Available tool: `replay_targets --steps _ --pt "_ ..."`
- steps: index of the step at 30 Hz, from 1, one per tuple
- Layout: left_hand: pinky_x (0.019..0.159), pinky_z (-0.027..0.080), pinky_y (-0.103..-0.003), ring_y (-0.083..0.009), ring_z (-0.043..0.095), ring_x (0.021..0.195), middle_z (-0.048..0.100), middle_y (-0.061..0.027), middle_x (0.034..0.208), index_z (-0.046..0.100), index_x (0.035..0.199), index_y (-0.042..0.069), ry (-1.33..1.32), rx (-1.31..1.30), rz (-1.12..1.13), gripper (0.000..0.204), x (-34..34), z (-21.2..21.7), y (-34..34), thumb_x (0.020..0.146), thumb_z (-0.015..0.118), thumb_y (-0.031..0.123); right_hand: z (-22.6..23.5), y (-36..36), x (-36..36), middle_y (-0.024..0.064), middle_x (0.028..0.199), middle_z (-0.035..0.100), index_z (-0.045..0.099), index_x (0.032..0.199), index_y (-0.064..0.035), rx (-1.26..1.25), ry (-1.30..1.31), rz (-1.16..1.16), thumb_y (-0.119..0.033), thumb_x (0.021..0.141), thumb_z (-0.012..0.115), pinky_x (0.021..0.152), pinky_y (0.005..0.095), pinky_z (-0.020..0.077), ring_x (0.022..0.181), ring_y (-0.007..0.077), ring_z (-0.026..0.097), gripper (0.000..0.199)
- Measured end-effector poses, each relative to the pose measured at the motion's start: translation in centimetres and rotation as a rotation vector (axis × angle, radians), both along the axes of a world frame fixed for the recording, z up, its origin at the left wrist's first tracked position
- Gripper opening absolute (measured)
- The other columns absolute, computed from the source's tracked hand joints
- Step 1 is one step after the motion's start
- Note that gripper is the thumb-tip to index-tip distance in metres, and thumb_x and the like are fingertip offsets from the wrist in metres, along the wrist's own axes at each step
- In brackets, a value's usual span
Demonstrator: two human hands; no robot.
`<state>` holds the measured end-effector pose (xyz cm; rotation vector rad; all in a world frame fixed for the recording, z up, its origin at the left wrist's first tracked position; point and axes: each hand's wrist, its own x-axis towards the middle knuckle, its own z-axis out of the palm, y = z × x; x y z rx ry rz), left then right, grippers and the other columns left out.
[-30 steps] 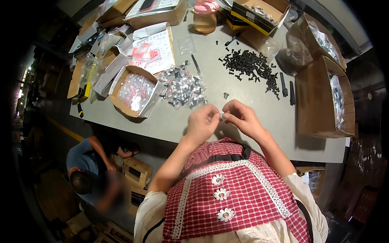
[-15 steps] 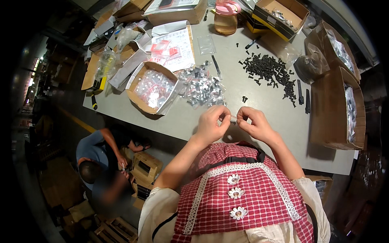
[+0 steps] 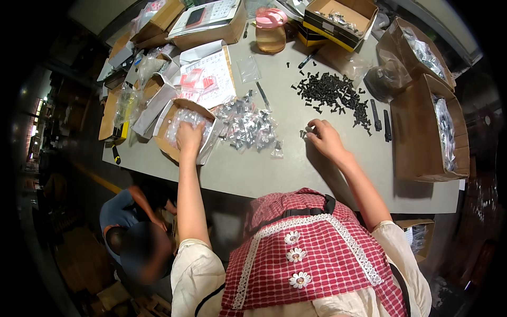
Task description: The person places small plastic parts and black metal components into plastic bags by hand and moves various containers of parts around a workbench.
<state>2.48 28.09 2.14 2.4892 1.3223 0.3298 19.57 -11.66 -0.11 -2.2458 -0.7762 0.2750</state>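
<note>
The left hand is stretched out over a small open brown cardboard box that holds clear plastic bags, its fingers curled down into the bags; whether they actually pinch one cannot be told from this angle. The right hand rests on the grey counter, fingers bent and touching a few loose small black screws at the near edge of a wide scatter of black screws; whether it grips any of them cannot be told. Between the two hands lies a heap of small clear filled packets, just beside the box. At the right of the counter stands a larger brown carton with plastic-wrapped goods, with two black bars lying near it. At the far edge stands an amber jar with a pink lid. Below the counter's near edge, to the left, another person in a blue shirt crouches on the floor.
</note>
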Motion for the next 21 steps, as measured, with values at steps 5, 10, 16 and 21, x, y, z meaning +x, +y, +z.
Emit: replay_targets --steps 5,10,16,21 --pt "0.078 0.053 -0.044 -0.0329 0.072 0.082 0.073 -0.0169 0.083 0.068 0.100 0.001 0.080 -0.094 -0.067 0.042 0.5 -0.3 -0.8 0.083 0.076 0.039 -0.5 1.5 -0.7 0.0190 0.096 0.064 0.063 0.097 -0.0047 -0.117 -0.131 0.029 -0.014 0.085 0.069 0.078 0.0482 0.0532 0.088 0.0389 0.066 0.017" --pt "0.064 0.053 -0.038 -0.0238 0.069 0.062 0.070 -0.0114 0.067 0.069 0.096 0.002 -0.087 -0.156 -0.073 0.028 -0.4 -0.7 -0.5 0.090 0.067 0.029 -0.1 -0.5 -0.4 0.0181 0.092 0.066 0.061 0.093 -0.0036 -0.043 -0.089 0.023 -0.008 0.084 0.068 0.075 0.0466 0.0525 0.084 0.0382 0.066 0.013" --pt "0.062 0.052 -0.037 -0.0207 0.070 0.064 0.072 -0.0125 0.075 0.066 0.104 0.001 -0.306 -0.169 -0.047 0.021 -1.7 -0.3 -1.5 0.095 0.059 0.019 1.0 -3.8 -0.8 0.0137 0.087 0.069 0.067 0.099 -0.0028 0.160 0.252 -0.130 -0.009 0.083 0.067 0.073 0.0378 0.0528 0.077 0.0272 0.067 0.017" --pt "0.067 0.053 -0.033 -0.0173 0.069 0.068 0.073 -0.0111 0.082 0.063 0.115 0.001 -0.439 -0.070 -0.122 0.022 -2.4 0.1 -2.3 0.095 0.058 0.011 -0.9 -6.5 -0.7 0.0058 0.078 0.070 0.073 0.095 -0.0020 0.298 0.426 -0.157 -0.008 0.085 0.069 0.066 0.0290 0.0501 0.065 0.0155 0.063 0.013"
